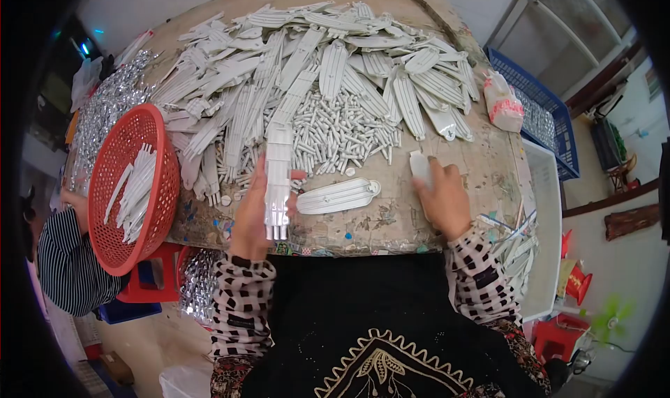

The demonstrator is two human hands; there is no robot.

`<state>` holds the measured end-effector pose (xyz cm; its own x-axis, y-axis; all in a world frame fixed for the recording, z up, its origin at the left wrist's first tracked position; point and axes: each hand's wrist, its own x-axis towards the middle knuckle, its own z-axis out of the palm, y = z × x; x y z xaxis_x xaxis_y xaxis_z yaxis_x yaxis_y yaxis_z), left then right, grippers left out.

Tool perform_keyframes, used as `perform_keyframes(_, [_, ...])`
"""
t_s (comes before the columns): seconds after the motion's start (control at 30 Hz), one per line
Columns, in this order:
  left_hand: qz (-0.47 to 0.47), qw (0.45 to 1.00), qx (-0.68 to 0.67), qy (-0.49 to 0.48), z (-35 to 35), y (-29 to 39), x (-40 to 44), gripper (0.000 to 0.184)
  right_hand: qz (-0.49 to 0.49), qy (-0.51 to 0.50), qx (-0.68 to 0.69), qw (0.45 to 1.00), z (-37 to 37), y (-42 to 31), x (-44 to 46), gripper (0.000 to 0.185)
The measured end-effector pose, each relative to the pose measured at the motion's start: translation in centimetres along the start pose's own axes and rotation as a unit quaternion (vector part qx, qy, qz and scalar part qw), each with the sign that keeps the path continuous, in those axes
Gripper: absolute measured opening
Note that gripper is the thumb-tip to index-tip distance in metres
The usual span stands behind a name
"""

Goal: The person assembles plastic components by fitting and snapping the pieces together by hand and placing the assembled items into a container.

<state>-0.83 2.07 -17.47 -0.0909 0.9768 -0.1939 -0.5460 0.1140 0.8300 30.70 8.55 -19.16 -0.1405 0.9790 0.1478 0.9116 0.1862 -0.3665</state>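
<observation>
My left hand (248, 213) is closed round a long, segmented white strip (278, 162) whose near end is shiny silver with several short tubes. The strip stands out toward the pile, its far end close to the white pieces there. On the table to its right lies a flat, ribbed white plastic piece (338, 196) with a rounded end. Farther right, my right hand (447, 199) has its thumb and fingers on a small white piece (420, 168), partly covered by the fingers. Small white cylinders (342, 129) are heaped just beyond my left hand.
A large pile of ribbed white pieces (335, 66) covers the far table (481, 182). An orange-red basket (162, 189) holding white pieces stands at left, near another person's striped sleeve (63, 258). To the right are a white crate (544, 258) and a blue crate (567, 133).
</observation>
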Motion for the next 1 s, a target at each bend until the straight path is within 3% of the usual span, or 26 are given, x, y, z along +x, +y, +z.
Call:
perform_keyframes(0.03, [-0.053,0.993,-0.100,-0.012,0.3,-0.8,0.1,0.050,0.002,0.001,-0.001,1.000,0.3,-0.4,-0.5,0.052])
perform_keyframes(0.07, [-0.072,0.992,-0.081,-0.063,0.2,-1.4,0.1,0.059,-0.025,-0.001,-0.033,0.999,0.5,-0.7,-0.9,0.055])
perform_keyframes(0.1, [-0.071,0.992,-0.080,-0.066,0.1,-2.2,0.3,0.059,-0.053,-0.003,-0.066,0.996,0.6,-0.7,-1.1,0.057])
perform_keyframes(0.17, [-0.093,0.953,-0.237,-0.164,0.2,-3.4,0.7,0.054,-0.054,0.002,-0.057,0.997,0.6,-0.1,-0.9,0.056])
perform_keyframes(0.27, [-0.079,0.963,-0.211,-0.150,0.8,-3.8,0.1,0.042,-0.051,-0.017,-0.032,0.998,0.3,1.2,-0.9,0.056])
perform_keyframes(0.3, [-0.055,0.974,-0.175,-0.132,0.9,-4.1,0.1,0.042,-0.053,-0.004,0.087,0.995,-0.1,1.1,-1.0,0.056])
perform_keyframes(0.33, [-0.079,0.968,-0.228,-0.069,2.6,-3.2,-0.5,0.046,-0.053,0.007,0.204,0.978,-0.7,0.8,-1.3,0.056])
perform_keyframes(0.37, [-0.079,0.968,-0.228,-0.068,3.6,-2.6,-1.0,0.046,-0.054,0.006,0.204,0.977,-1.4,0.0,-1.7,0.056])
perform_keyframes(0.4, [-0.085,0.970,-0.209,-0.088,4.5,-2.0,-1.3,0.043,-0.009,-0.051,0.419,0.906,-2.4,-1.6,-2.2,0.056])
perform_keyframes(0.43, [-0.093,0.971,-0.190,-0.109,5.1,-1.9,-1.4,0.041,0.036,-0.104,0.610,0.784,-3.3,-3.1,-2.8,0.055])
perform_keyframes(0.47, [-0.096,0.973,-0.180,-0.109,5.4,-2.0,-1.5,0.044,0.021,-0.123,0.647,0.752,-4.1,-4.4,-3.5,0.053])
perform_keyframes(0.6, [-0.050,0.986,-0.077,-0.139,6.0,-2.7,-1.7,0.047,-0.076,-0.141,0.628,0.761,-4.4,-7.0,-4.4,0.056])
perform_keyframes(0.63, [-0.050,0.986,-0.078,-0.138,6.1,-2.9,-1.8,0.047,-0.125,-0.132,0.585,0.791,-4.1,-7.1,-4.5,0.056])
perform_keyframes(0.7, [-0.103,0.966,-0.195,-0.138,5.8,-3.4,-1.9,0.048,-0.175,-0.125,0.540,0.814,-3.9,-7.3,-4.4,0.056])
perform_keyframes(0.73, [-0.066,0.960,-0.191,-0.195,5.4,-4.1,-1.5,0.052,-0.199,-0.111,0.499,0.836,-4.0,-7.5,-4.3,0.057])
perform_keyframes(0.77, [-0.066,0.960,-0.190,-0.194,5.3,-4.4,-1.7,0.052,-0.223,-0.095,0.456,0.857,-4.0,-7.6,-4.2,0.057])
perform_keyframes(0.87, [-0.042,0.974,-0.153,-0.161,6.3,-4.0,-2.5,0.052,-0.244,-0.072,0.404,0.879,-3.1,-7.4,-4.3,0.058])
perform_keyframes(1.0, [-0.025,0.976,-0.131,-0.170,7.0,-3.0,-3.2,0.053,-0.223,-0.066,0.452,0.861,-2.7,-7.4,-4.9,0.057])
